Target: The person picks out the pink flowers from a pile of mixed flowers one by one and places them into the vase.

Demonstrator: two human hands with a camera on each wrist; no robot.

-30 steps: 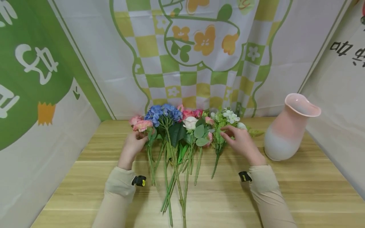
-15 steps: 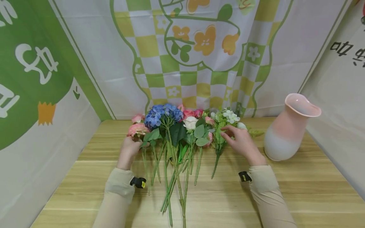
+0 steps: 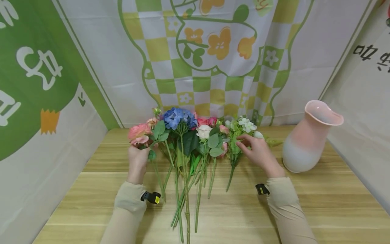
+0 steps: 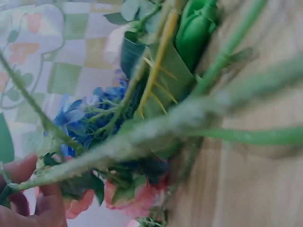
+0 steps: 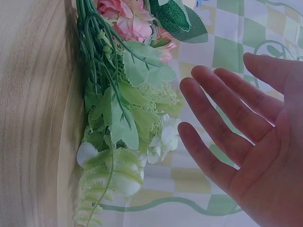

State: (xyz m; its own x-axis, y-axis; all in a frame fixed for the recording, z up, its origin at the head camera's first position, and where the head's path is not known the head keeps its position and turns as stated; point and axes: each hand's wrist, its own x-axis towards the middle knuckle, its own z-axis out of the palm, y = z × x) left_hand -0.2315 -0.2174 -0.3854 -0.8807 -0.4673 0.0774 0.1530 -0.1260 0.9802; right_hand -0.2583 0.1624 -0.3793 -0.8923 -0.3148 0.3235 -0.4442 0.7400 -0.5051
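At the left end of the flower row, my left hand [image 3: 137, 162] pinches the stem of a pink flower [image 3: 139, 133] just below its bloom. The left wrist view has that green stem [image 4: 118, 153] running between finger and thumb. Beside it lies a blue hydrangea [image 3: 179, 118], then a white rose [image 3: 203, 131]. My right hand [image 3: 259, 152] hovers by the green bunch with small white blossoms [image 3: 246, 124]. In the right wrist view its fingers [image 5: 222, 109] are spread and relaxed, apart from the leaves [image 5: 120, 113].
A pink-and-white vase [image 3: 304, 145] stands upright at the right on the wooden table [image 3: 237, 217]. Several stems [image 3: 179, 210] cross one another toward the front. A checked cloth [image 3: 201, 84] hangs behind the table.
The left hand has carried the pink flower leftward and taken its stem in a pinch. The blue hydrangea and its stem have shifted slightly. My right hand keeps its place.
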